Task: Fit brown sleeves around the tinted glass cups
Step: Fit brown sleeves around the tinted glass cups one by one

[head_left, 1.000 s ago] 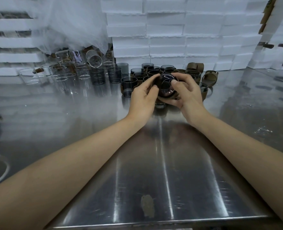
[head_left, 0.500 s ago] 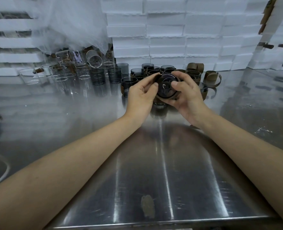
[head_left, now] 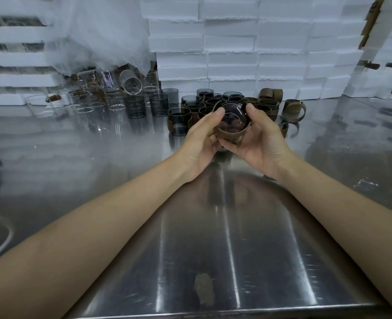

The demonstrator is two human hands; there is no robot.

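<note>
A tinted glass cup (head_left: pixel 231 116) is held above the steel table, its mouth tilted toward me. A brown sleeve (head_left: pixel 230 134) wraps round its lower wall. My left hand (head_left: pixel 201 137) grips the cup's left side, thumb near the rim. My right hand (head_left: pixel 262 139) cradles it from the right and below, thumb on the rim. Behind them stands a cluster of tinted cups (head_left: pixel 204 104), several wearing brown sleeves (head_left: pixel 178 122). Loose brown sleeves (head_left: pixel 292 110) lie at the right of the cluster.
Clear glass cups and beakers (head_left: pixel 112 97) crowd the back left under a plastic sheet. White foam boxes (head_left: pixel 231 49) are stacked along the back. The steel table (head_left: pixel 213 238) stretches toward me, with a brown smudge (head_left: pixel 204 288) near its front edge.
The cup has turned in my hands from showing its base to showing its open mouth. My hands have shifted lower round it, and the brown sleeve now shows on its wall.
</note>
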